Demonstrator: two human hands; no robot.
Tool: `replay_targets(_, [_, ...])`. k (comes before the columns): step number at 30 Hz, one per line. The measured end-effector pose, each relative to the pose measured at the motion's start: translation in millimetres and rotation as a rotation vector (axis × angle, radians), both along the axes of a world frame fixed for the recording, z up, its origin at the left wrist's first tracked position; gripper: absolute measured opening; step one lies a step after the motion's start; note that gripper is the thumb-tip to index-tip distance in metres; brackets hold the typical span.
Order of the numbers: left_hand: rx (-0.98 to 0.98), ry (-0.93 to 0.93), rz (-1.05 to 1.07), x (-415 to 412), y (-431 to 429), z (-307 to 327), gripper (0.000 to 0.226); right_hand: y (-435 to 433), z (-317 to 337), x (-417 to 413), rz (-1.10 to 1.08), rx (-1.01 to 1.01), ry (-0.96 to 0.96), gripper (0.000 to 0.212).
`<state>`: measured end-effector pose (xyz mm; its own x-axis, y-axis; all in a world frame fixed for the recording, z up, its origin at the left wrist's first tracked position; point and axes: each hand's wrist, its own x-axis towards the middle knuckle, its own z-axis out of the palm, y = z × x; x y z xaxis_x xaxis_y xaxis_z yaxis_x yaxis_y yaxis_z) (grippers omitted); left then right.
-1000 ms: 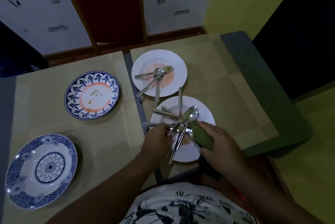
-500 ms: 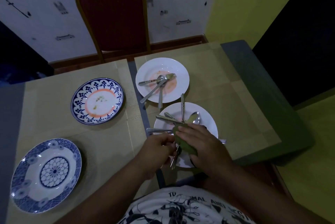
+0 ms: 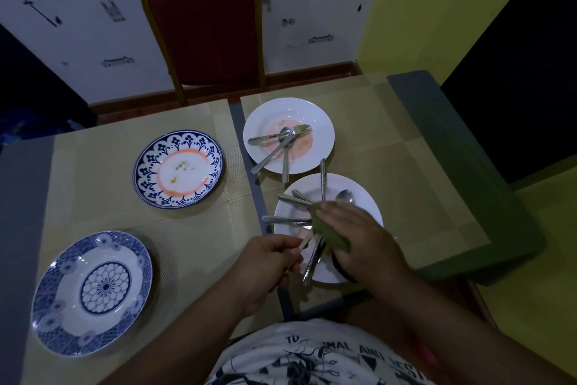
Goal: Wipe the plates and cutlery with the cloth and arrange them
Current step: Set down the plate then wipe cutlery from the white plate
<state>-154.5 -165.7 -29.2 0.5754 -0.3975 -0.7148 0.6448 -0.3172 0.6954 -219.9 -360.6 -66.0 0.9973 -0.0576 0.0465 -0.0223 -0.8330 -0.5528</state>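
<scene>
Gripping a few cutlery handles (image 3: 313, 256) in my curled left hand (image 3: 271, 263) to steady them, I have my right hand (image 3: 365, 238) clamped round the green cloth (image 3: 327, 230) wrapping their upper ends, over the near white plate (image 3: 363, 194) where the remaining pieces (image 3: 288, 220) lie fanned.

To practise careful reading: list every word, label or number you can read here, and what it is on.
"TU": on the person's T-shirt, second letter unclear.
"MAL ANI": same T-shirt, cut off by folds.
Further print on it: too blurred to read.
Wallpaper: drawings only, no words.
</scene>
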Motion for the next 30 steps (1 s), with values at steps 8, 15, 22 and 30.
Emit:
replay_targets(8, [0.001, 0.062, 0.056, 0, 4, -2, 0.019, -26, 12, 11, -0.334, 0.048, 0.043, 0.072])
replay_targets(15, [0.051, 0.033, 0.041, 1, -9, -3, 0.012, 11, 18, -9, -0.084, 0.000, 0.007, 0.068])
replay_targets(22, [-0.019, 0.068, 0.063, -4, -5, -3, 0.019, -8, 1, 1, -0.018, -0.061, -0.017, 0.078])
replay_targets(30, [0.059, 0.076, 0.058, -1, -6, -4, 0.024, -18, 15, 3, -0.238, 0.014, -0.054, 0.074])
